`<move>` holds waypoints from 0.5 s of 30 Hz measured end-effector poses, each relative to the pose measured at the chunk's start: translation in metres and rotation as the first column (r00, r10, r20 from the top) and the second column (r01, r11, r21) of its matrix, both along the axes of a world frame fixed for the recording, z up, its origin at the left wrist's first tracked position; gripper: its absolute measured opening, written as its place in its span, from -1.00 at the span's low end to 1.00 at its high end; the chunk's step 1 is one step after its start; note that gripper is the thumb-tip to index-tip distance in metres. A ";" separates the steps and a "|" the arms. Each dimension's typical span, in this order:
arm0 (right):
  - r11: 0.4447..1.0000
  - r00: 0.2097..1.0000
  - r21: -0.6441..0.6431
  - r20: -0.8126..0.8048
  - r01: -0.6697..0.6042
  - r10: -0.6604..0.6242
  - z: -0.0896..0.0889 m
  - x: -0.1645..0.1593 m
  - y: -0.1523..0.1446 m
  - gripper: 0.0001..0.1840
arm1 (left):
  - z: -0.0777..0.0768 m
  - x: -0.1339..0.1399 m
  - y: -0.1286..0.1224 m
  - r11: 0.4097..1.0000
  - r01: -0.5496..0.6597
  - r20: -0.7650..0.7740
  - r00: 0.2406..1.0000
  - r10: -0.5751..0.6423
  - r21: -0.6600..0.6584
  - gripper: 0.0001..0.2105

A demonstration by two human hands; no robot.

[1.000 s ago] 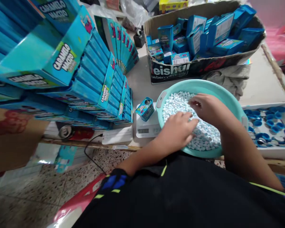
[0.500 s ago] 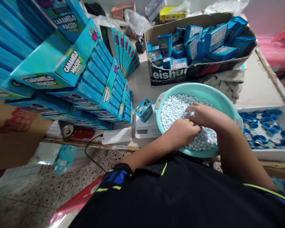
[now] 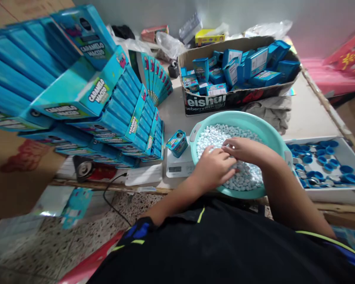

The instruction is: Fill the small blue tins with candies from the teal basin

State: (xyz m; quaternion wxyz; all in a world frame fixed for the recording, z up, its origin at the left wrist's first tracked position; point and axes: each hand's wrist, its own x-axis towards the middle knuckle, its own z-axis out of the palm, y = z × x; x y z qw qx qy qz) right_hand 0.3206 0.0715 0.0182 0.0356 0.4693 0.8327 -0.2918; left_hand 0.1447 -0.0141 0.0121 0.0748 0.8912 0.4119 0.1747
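A mint-green plastic basin (image 3: 269, 126) holds a heap of small white candies (image 3: 215, 134). Over the candies, my left hand (image 3: 214, 167) lies with its fingers apart, close to the fingertips of the other hand. My right hand (image 3: 248, 152) reaches in from the right, its fingers curled and pinched; whether candies are between them is hidden. Left of the basin, a small blue tin (image 3: 176, 144) stands on a white digital scale (image 3: 180, 167), its top showing a dark opening.
Stacked blue display boxes (image 3: 106, 114) rise at the left. Behind the basin is a cardboard box (image 3: 207, 108) full of blue tins. A white tray (image 3: 340, 193) with blue lids lies at the right. A crumpled grey cloth (image 3: 272, 112) and a cable (image 3: 108, 189) are also there.
My left hand has drawn slightly left and its fingers have spread, where before they were bunched beneath my right hand. The view has tilted up slightly.
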 end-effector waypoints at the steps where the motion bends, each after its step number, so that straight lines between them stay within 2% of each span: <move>1: 0.999 0.999 -0.027 -0.028 0.016 -0.017 0.003 0.000 -0.001 -0.57 | 0.001 -0.011 0.000 0.996 -0.073 0.068 0.995 0.069 0.054 -0.74; 2: 0.999 0.998 -0.041 -0.044 0.034 -0.036 0.006 0.000 -0.003 -0.54 | 0.002 -0.023 0.000 0.976 -0.181 0.144 0.976 0.163 0.120 -0.73; 3: 0.998 0.998 -0.043 -0.045 0.049 -0.051 0.008 0.000 -0.004 -0.54 | 0.001 -0.037 0.001 0.931 -0.316 0.219 0.936 0.275 0.182 -0.68; 5: 0.998 0.998 -0.026 -0.008 0.064 -0.064 0.009 0.001 -0.006 -0.54 | -0.005 -0.066 0.004 0.782 -0.579 0.335 0.802 0.494 0.233 -0.50; 7: 0.998 0.998 -0.028 0.026 0.057 -0.057 0.008 0.001 -0.007 -0.55 | -0.014 -0.092 0.009 0.646 -0.745 0.381 0.653 0.655 0.167 -0.26; 8: 0.998 0.998 -0.033 0.031 0.053 -0.052 0.007 0.001 -0.007 -0.55 | -0.020 -0.103 0.012 0.614 -0.783 0.381 0.601 0.703 0.103 -0.16; 9: 0.998 0.998 -0.035 0.032 0.048 -0.047 0.006 0.001 -0.006 -0.56 | -0.025 -0.111 0.014 0.606 -0.795 0.379 0.567 0.731 0.022 -0.09; 11: 0.999 0.999 -0.030 0.028 0.039 -0.039 0.004 0.001 -0.005 -0.56 | -0.036 -0.121 0.018 0.620 -0.765 0.390 0.524 0.757 -0.176 -0.03; 13: 0.999 0.999 -0.024 0.019 0.041 -0.040 0.003 0.001 -0.005 -0.57 | -0.042 -0.122 0.021 0.617 -0.706 0.428 0.466 0.775 -0.348 -0.07; 15: 0.999 0.999 -0.026 0.005 0.047 -0.047 0.002 0.001 -0.004 -0.57 | -0.041 -0.119 0.024 0.600 -0.685 0.473 0.402 0.784 -0.413 -0.18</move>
